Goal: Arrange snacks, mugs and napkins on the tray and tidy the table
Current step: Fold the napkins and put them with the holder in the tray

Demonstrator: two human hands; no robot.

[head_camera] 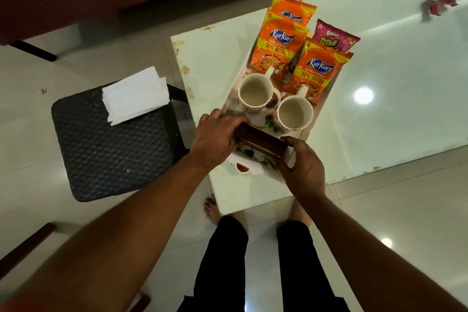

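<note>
Head view: both hands grip one brown box, the left hand closed on its left end, the right hand on its right end, over the near end of the tray. On the tray stand two mugs, with three orange Kurkure packets and one pink packet behind. One napkin stack lies on the stool beside the table, whose right part lies bare.

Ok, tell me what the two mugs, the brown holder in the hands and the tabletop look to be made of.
Mugs: likely glazed ceramic, with smooth cream insides and a printed outside.
Brown holder: probably wood or lacquered board, dark brown with thin straight walls; motion blur leaves it open.
Tabletop: glossy pale glass or polished stone, mirroring a ceiling light, with rust-like stains along its edges.
</note>
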